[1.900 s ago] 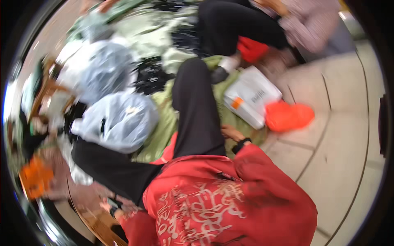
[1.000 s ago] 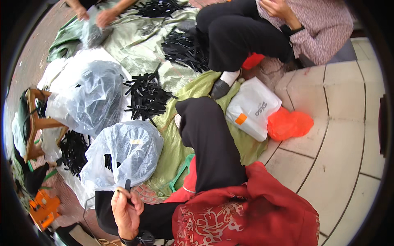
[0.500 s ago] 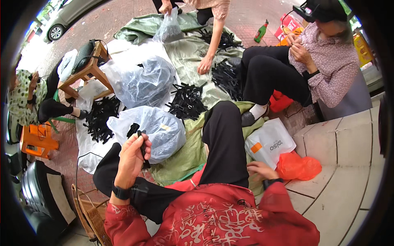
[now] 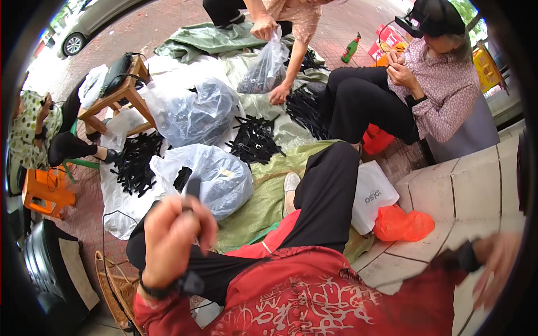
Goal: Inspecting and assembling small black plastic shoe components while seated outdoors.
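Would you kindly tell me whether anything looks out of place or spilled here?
Nothing clearly stands out as spilled or damaged. Black strips lie in loose, tangled heaps on the ground sheets, which looks untidy, but the heaps mostly sit apart.

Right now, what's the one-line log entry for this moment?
Left hand: gripping dark strip | Right hand: blurred, out over pale tiles | Nearby: plastic bag, black strip pile
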`<move>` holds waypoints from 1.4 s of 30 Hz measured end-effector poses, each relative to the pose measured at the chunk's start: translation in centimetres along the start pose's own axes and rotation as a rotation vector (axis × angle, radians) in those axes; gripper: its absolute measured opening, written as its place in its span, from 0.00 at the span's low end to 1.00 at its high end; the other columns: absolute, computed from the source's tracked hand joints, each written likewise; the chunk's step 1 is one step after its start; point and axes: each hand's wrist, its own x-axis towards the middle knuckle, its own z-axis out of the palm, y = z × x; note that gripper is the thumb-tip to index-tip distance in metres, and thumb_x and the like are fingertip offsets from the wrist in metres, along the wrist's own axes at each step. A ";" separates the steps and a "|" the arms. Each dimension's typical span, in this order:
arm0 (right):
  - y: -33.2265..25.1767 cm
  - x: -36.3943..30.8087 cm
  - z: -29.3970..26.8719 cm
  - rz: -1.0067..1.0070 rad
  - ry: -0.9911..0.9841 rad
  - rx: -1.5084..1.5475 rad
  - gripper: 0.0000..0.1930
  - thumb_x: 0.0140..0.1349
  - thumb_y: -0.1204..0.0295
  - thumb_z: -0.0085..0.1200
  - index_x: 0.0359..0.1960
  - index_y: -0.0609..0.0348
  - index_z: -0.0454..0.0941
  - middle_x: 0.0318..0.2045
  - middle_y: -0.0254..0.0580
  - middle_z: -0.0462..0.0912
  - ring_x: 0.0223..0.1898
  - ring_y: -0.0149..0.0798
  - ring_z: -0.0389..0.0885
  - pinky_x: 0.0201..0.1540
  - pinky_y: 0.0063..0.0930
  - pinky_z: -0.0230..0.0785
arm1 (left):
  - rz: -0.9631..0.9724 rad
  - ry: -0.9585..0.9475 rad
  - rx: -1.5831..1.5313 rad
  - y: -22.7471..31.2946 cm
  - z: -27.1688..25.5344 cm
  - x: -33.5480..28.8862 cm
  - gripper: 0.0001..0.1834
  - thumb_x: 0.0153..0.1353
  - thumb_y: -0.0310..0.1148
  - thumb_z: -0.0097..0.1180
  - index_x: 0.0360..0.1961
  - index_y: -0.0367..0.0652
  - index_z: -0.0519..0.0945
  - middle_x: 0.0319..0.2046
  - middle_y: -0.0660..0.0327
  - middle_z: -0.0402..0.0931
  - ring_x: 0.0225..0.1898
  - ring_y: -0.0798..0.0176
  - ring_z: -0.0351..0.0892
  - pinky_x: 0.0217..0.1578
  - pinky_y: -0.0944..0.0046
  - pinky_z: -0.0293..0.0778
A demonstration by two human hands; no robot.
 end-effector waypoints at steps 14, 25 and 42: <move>41.1 -19.7 -15.4 1.285 1.132 -0.974 0.48 0.30 0.53 0.65 0.55 0.56 0.55 0.50 0.60 0.59 0.52 0.54 0.59 0.52 0.38 0.55 | -0.361 0.295 -0.268 -13.0 -10.1 9.2 0.06 0.57 0.32 0.46 0.30 0.40 0.70 0.21 0.63 0.70 0.20 0.72 0.68 0.17 0.75 0.63; 49.2 -25.6 -12.4 1.504 1.391 -0.760 0.14 0.43 0.69 0.57 0.33 0.60 0.75 0.25 0.40 0.78 0.29 0.35 0.75 0.35 0.30 0.65 | -0.525 0.297 -0.267 -13.3 -9.0 10.4 0.07 0.56 0.32 0.47 0.31 0.39 0.70 0.21 0.63 0.70 0.21 0.73 0.68 0.18 0.75 0.64; 39.3 -16.3 -5.4 1.238 1.109 -0.513 0.07 0.50 0.70 0.50 0.23 0.62 0.74 0.15 0.28 0.69 0.16 0.24 0.63 0.19 0.20 0.56 | -0.184 0.421 -0.236 -12.0 -13.5 8.7 0.07 0.58 0.32 0.46 0.34 0.39 0.70 0.22 0.64 0.70 0.21 0.73 0.68 0.17 0.75 0.63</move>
